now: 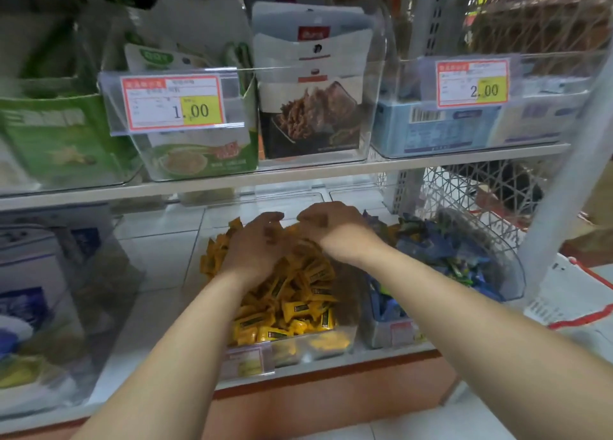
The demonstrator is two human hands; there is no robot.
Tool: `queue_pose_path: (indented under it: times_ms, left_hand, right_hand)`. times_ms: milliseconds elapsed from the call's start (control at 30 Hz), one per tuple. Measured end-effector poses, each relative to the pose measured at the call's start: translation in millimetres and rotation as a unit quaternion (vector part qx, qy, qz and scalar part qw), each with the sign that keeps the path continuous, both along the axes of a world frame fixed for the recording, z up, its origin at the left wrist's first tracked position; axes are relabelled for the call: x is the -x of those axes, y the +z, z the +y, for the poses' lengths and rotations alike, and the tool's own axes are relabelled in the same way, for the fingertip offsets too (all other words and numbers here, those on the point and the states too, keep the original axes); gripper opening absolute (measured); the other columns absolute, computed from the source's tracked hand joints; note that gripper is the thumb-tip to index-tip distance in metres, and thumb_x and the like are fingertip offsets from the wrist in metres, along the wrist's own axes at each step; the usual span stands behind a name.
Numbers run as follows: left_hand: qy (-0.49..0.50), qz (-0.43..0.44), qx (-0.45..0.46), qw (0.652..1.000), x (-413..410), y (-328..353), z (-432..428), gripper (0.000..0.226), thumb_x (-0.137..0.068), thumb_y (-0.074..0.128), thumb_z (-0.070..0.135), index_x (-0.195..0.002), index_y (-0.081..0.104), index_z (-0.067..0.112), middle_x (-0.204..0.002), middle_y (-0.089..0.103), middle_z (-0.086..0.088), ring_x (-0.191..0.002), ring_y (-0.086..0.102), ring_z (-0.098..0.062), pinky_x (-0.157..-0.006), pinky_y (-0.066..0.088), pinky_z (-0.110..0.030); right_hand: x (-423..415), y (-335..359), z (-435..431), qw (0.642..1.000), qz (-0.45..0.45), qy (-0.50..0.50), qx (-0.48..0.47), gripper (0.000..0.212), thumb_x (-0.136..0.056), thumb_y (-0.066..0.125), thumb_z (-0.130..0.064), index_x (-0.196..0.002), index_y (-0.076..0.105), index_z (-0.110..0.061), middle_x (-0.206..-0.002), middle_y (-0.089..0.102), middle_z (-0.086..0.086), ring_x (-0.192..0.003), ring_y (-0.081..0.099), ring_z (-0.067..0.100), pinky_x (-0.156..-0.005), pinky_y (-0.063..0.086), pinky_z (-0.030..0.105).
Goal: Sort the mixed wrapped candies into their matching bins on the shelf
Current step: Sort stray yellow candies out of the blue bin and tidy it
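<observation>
1. Looking down, head view: two bare forearms come in from the bottom edge and meet over the middle bin on the lower shelf level.
2. Left hand (255, 245) lies palm down on the back part of the heap of yellow candies (295, 307), fingers bent down into the wrappers. The frame is blurred here, so I cannot tell whether it grips any.
3. Right hand (331, 230) is just beside the left, fingertips close together, over the same heap. Its fingers curl toward the left hand. I cannot tell whether a candy is pinched.
4. The yellow candies fill the clear middle bin (345, 343) nearly to its rim. A small price label (247, 361) sits on the bin's front, low left.
5. The right bin (519, 275), clear with a curved wall, stands just beside the middle bin. It holds blue candies (428, 250), with a few green wrappers (461, 270) among them.
6. Upper shelf board (298, 174), left to right:
   - green box (202, 161) in a clear holder behind a tag reading 1.00 (172, 103)
   - dark snack pouch (308, 118), upright
   - pale blue boxes (434, 129) behind a tag reading 2.00 (472, 83)
7. Lower left: white-and-blue packs (26, 293), blurred.
8. Right side: white mesh panel (464, 191) behind the right bin, and a red-edged printed sheet (577, 293) outside the shelf post.
</observation>
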State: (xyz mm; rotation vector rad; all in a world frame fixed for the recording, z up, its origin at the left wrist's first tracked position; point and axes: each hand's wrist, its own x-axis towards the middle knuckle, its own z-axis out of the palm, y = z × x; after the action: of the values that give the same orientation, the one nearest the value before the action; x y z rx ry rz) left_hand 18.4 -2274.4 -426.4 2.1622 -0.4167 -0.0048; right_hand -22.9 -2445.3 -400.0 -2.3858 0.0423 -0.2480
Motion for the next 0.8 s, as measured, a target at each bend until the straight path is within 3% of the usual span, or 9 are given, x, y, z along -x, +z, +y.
queue_pose_path:
  times_ms: [67, 133, 300, 467, 567, 700, 800]
  left_hand:
    - [-0.021, -0.013, -0.088, 0.996, -3, -4, 4, 0.050, -0.087, 0.069, 0.044, -0.134, 0.055, 0.032, -0.123, 0.064, 0.009, -0.111, 0.059, -0.011, -0.077, 0.038, -0.014]
    - [-0.027, -0.026, -0.107, 0.994, -4, -2, 0, 0.052, -0.085, 0.069, 0.049, -0.132, 0.056, 0.033, -0.133, 0.059, 0.009, -0.107, 0.054, -0.006, -0.082, 0.037, -0.019]
    - [-0.080, -0.085, -0.079, 0.990, 8, 9, -45, 0.024, -0.087, 0.063, 0.041, -0.110, 0.064, 0.036, -0.118, 0.066, 0.005, -0.107, 0.061, -0.016, -0.087, 0.047, -0.030]
    - [-0.161, -0.130, -0.133, 0.969, 18, 5, -88, 0.030, -0.085, 0.058, 0.046, -0.112, 0.060, 0.035, -0.115, 0.060, 0.006, -0.102, 0.057, -0.017, -0.077, 0.047, -0.030]
    - [-0.191, -0.175, -0.164, 0.952, 19, 0, -104, 0.028, -0.084, 0.057, 0.044, -0.107, 0.061, 0.029, -0.111, 0.063, 0.003, -0.100, 0.059, -0.020, -0.074, 0.047, -0.030]
    - [-0.220, -0.193, -0.182, 0.939, 18, -4, -117, 0.034, -0.081, 0.057, 0.052, -0.111, 0.058, 0.035, -0.114, 0.064, 0.003, -0.102, 0.059, -0.020, -0.075, 0.048, -0.028]
    - [-0.228, -0.212, -0.238, 0.920, 17, -6, -127, 0.051, -0.081, 0.050, 0.062, -0.123, 0.059, 0.034, -0.124, 0.064, 0.004, -0.111, 0.059, -0.022, -0.084, 0.051, -0.031]
  right_hand:
    - [4, -1, -5, 0.997, 0.005, 0.002, 0.080, 0.035, -0.090, 0.063, -0.045, -0.125, 0.064, -0.037, -0.138, 0.056, -0.007, -0.127, 0.050, 0.017, -0.106, 0.043, 0.037]
    - [11, 0, -19, 0.994, -0.030, -0.008, 0.106, 0.039, -0.087, 0.066, -0.047, -0.125, 0.061, -0.039, -0.138, 0.052, -0.006, -0.127, 0.045, 0.017, -0.106, 0.040, 0.036]
    - [24, -4, -91, 0.995, -0.037, -0.065, 0.070, 0.008, -0.087, 0.069, -0.039, -0.093, 0.064, -0.041, -0.112, 0.059, -0.008, -0.100, 0.057, 0.012, -0.083, 0.043, 0.029]
    - [24, -25, -158, 0.987, -0.019, -0.126, 0.097, 0.005, -0.092, 0.065, -0.037, -0.097, 0.065, -0.040, -0.110, 0.067, -0.008, -0.078, 0.052, -0.010, -0.063, 0.037, 0.013]
    - [13, -36, -179, 0.986, 0.009, -0.105, 0.129, 0.018, -0.095, 0.061, -0.037, -0.112, 0.067, -0.039, -0.118, 0.067, -0.009, -0.086, 0.054, -0.003, -0.069, 0.036, 0.015]
    - [-10, -36, -190, 0.984, 0.047, -0.039, 0.167, 0.033, -0.097, 0.058, -0.035, -0.129, 0.062, -0.033, -0.132, 0.063, -0.007, -0.102, 0.051, 0.002, -0.086, 0.036, 0.023]
    - [-26, -35, -190, 0.981, 0.101, -0.001, 0.165, 0.040, -0.094, 0.062, -0.042, -0.132, 0.060, -0.031, -0.133, 0.062, -0.007, -0.106, 0.056, 0.007, -0.091, 0.041, 0.025]
